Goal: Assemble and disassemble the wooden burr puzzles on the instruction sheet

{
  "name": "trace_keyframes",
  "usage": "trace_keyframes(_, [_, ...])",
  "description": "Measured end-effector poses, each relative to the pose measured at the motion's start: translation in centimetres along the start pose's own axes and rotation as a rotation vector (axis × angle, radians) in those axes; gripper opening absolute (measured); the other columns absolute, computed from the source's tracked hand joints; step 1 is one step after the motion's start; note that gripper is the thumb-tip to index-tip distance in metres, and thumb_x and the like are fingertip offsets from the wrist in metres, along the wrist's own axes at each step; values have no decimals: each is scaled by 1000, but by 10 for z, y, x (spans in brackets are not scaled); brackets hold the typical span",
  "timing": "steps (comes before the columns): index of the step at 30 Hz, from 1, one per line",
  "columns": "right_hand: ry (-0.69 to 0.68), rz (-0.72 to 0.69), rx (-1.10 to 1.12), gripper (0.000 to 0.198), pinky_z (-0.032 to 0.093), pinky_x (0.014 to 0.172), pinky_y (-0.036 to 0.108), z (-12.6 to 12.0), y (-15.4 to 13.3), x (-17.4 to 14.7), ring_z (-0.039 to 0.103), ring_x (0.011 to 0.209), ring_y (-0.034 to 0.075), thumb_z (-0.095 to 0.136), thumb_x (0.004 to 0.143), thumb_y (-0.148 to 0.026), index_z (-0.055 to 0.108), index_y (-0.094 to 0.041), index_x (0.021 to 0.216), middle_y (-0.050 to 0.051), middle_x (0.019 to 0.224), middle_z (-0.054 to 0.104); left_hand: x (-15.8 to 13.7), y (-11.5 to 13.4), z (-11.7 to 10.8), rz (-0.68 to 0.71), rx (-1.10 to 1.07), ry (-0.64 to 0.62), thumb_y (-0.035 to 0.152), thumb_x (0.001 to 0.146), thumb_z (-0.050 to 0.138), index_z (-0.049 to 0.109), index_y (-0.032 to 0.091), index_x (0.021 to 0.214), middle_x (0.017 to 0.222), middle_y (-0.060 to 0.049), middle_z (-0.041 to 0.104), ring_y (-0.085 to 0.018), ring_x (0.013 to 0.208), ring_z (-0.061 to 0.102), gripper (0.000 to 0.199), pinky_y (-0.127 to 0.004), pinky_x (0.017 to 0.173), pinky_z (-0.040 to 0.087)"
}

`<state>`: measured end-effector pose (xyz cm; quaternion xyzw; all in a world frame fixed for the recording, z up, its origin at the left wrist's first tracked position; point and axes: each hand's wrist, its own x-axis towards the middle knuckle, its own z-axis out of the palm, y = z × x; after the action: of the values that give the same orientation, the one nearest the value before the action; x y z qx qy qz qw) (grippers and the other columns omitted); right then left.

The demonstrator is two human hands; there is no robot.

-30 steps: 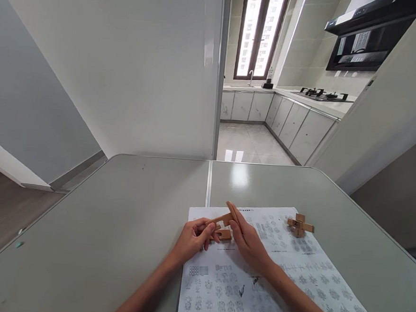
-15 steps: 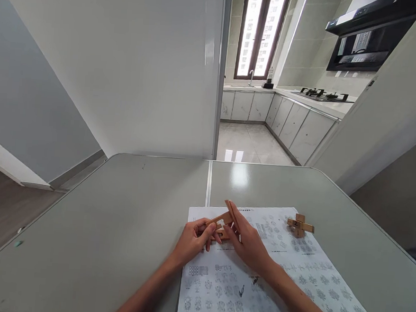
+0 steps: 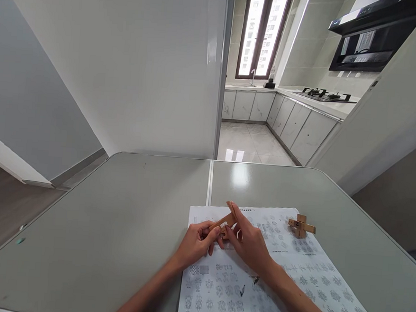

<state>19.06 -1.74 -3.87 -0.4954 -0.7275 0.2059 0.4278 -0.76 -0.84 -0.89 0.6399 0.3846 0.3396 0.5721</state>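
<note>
Notched wooden puzzle pieces (image 3: 229,219) are held between my two hands above a printed sheet (image 3: 217,275). My left hand (image 3: 199,238) pinches the left end of a slanting piece between thumb and fingers. On the other side, my right hand (image 3: 250,240) grips the pieces, with one bar rising tilted along its index finger. Fingers hide much of how the pieces meet. Farther right, a cross-shaped wooden burr puzzle (image 3: 301,226) rests at the sheet's upper right edge, apart from both hands.
The sheet carries small assembly drawings and lies on a grey-green table (image 3: 117,235) with a seam down its middle. A small green bit (image 3: 20,241) is near the left edge. Beyond the table are a white wall panel (image 3: 157,67) and a kitchen counter (image 3: 287,91).
My right thumb and fingers have drawn in closer around the pieces, covering more of the lower one. The burr puzzle stays in place on the sheet.
</note>
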Motion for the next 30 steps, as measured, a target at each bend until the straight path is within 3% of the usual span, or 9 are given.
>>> trace_keyframes(7, [13, -46, -52, 61, 50, 55, 28, -1, 1, -1, 57, 55, 15, 46, 104, -33, 28, -25, 162, 3, 88, 69, -1, -1, 0, 2, 13, -18, 53, 101, 52, 71, 16, 100, 77, -5, 75, -8, 46, 49, 42, -22, 50, 39])
trace_keyframes(13, [-32, -182, -117, 51, 47, 56, 24, 6, 3, -6, 61, 57, 14, 36, 108, -24, 36, -24, 159, 1, 81, 71, 1, 3, 0, 1, 5, -45, 53, 101, 52, 69, 15, 92, 73, -4, 73, -8, 45, 48, 43, -22, 49, 40])
trace_keyframes(16, [-43, -181, -126, 51, 48, 56, 24, 7, 2, -6, 63, 58, 15, 36, 108, -23, 33, -25, 160, 1, 83, 72, 2, 3, 1, 4, -6, -36, 53, 101, 52, 68, 16, 91, 74, -4, 73, -8, 45, 48, 42, -22, 49, 40])
trace_keyframes(22, [-43, -179, -130, 50, 52, 58, 25, 2, -1, -3, 67, 65, 15, 34, 109, -23, 33, -27, 159, 9, 109, 73, 1, 3, 2, -9, -15, -16, 55, 100, 53, 68, 16, 93, 75, -4, 73, -8, 46, 49, 42, -22, 48, 39])
trace_keyframes(30, [-47, -139, -98, 53, 53, 60, 27, 4, 1, -5, 68, 67, 17, 34, 107, -21, 32, -26, 160, 7, 100, 74, 1, -2, 4, -3, -2, -10, 53, 101, 53, 69, 16, 92, 77, -4, 74, -8, 46, 49, 41, -22, 50, 40])
